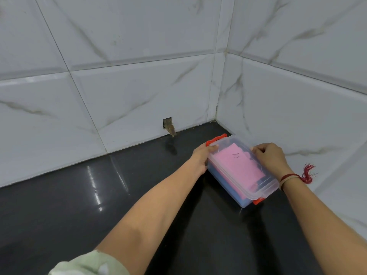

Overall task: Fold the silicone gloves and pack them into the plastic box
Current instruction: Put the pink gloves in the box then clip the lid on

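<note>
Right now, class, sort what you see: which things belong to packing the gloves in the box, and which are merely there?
Part of the job:
plastic box, lid on
pink folded item inside it
orange latches
left hand and right hand, each gripping a side

Merely there:
black counter
tiled wall
hole in the tile
red wrist thread

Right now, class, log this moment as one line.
hands: left, right gripping plastic box | lid: on | contents: pink, blue | surface: black counter
</note>
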